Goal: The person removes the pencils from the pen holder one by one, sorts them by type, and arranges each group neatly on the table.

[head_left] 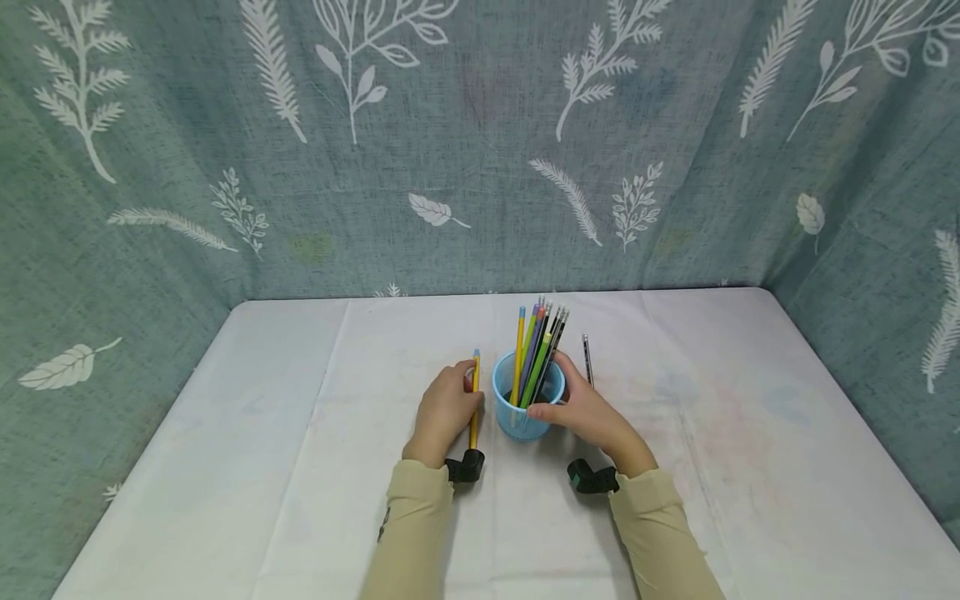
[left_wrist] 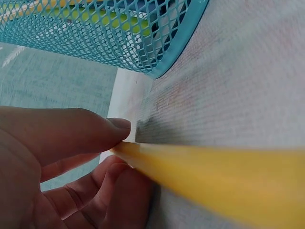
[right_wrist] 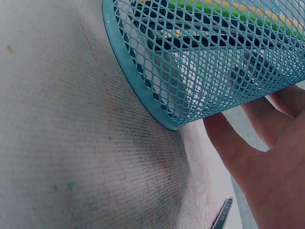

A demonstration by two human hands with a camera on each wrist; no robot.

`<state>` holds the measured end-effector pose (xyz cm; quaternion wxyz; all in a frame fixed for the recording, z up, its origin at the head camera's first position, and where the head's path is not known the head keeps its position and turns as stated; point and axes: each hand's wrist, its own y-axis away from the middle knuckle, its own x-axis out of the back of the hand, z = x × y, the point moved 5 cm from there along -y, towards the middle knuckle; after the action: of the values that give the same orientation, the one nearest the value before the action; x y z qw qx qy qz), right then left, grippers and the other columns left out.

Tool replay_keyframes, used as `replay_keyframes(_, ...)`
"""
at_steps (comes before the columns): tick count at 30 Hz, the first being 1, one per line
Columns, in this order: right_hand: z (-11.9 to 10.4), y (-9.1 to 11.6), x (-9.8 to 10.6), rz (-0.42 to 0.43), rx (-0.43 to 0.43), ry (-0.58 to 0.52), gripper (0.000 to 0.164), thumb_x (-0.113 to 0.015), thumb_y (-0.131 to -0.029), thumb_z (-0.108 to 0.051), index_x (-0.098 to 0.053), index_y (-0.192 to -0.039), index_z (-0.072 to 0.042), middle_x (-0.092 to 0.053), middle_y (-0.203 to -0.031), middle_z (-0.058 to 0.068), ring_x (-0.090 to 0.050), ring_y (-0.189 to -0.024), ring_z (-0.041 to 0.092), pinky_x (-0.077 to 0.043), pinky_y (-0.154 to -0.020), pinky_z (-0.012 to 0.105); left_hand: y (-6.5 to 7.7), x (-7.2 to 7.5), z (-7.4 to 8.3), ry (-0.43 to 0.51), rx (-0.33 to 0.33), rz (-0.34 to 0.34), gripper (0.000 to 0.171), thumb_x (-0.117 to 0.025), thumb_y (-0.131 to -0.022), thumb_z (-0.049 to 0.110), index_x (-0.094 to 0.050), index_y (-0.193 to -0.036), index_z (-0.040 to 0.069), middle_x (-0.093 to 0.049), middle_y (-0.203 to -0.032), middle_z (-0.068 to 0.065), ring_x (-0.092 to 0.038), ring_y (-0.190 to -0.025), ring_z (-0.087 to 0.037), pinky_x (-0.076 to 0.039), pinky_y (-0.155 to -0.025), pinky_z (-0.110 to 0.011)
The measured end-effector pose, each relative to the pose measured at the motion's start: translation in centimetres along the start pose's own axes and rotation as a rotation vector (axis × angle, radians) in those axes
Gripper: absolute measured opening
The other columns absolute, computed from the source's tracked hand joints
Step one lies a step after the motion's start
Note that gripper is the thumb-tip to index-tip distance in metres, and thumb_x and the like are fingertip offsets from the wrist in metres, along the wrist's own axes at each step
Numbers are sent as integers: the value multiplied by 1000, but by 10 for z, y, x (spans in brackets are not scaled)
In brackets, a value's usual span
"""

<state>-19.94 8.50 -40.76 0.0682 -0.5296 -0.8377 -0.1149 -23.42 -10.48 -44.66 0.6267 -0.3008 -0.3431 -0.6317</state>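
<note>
Sleeves (head_left: 414,533) lie nearest the head camera; beyond, the left hand (head_left: 446,408) pinches a yellow pencil (head_left: 474,425) just left of a blue cup (head_left: 517,428) holding pencils (head_left: 536,350), and the right hand (head_left: 596,417) grips the cup. Near that hand lies a dark pencil (head_left: 587,358). Left wrist: the yellow pencil, thumb and fingers at its far end. Right wrist: fingers against the cup's mesh.
</note>
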Motion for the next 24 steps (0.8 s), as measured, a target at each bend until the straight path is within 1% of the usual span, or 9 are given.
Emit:
replay_keyframes(5,0,0,-1,0,-4,2,81,-66,-79,-23,-13,-141,-27,-25,-141,6,-32,-125,26,-32,-96,47,2,2,0,-8,0,-2,50,-62,-76,13,-51,-125,10,-49,-79,-1,-46,-68,-16,-38,-58,-28)
replay_keyframes(8,4,-3,-2,-1,-4,-1,82,-66,-79,-24,-13,-141,-26,-24,-141,7,-32,-125,27,-32,-96,48,4,3,-2,-6,-6,-2,50,-61,-76,13,-51,-125,10,-49,-79,-1,-46,-69,-17,-38,-59,-28)
replay_keyframes(12,18,-11,0,6,5,-10,82,-67,-78,-25,-14,-140,-31,-24,-141,4,-32,-125,27,-31,-96,48,3,4,-5,3,-11,-16,50,-63,-76,14,-51,-124,11,-50,-78,-1,-46,-68,-17,-37,-60,-28)
replay_keyframes(14,26,-15,2,24,3,4,82,-68,-77,-28,-14,-139,-36,-25,-140,1,-33,-124,25,-32,-95,48,2,4,-7,24,-7,-27,50,-64,-76,15,-51,-125,11,-50,-79,-1,-47,-65,-16,-38,-59,-28)
replay_keyframes(17,29,-17,4,39,11,16,82,-69,-76,-30,-15,-138,-38,-26,-139,-1,-35,-123,24,-34,-94,48,-1,4,-9,62,4,-45,51,-64,-77,16,-50,-126,12,-51,-79,-1,-50,-60,-15,-39,-58,-28)
replay_keyframes(20,27,-16,4,31,-8,21,82,-69,-76,-31,-15,-138,-37,-27,-139,0,-35,-123,23,-33,-95,47,-1,4,-10,78,6,-57,50,-65,-79,19,-49,-126,13,-51,-81,-1,-50,-60,-14,-39,-58,-28)
replay_keyframes(22,23,-14,3,21,-25,19,84,-69,-77,-29,-14,-140,-34,-25,-141,2,-33,-124,24,-33,-95,47,0,6,-9,70,-15,-37,48,-64,-80,22,-50,-125,13,-52,-82,-1,-49,-64,-14,-39,-59,-28)
replay_keyframes(24,16,-10,2,17,-40,28,85,-68,-77,-29,-12,-141,-30,-24,-142,4,-33,-124,25,-32,-96,47,1,11,-7,87,-38,16,44,-63,-82,24,-52,-123,14,-53,-84,0,-48,-68,-15,-39,-60,-28)
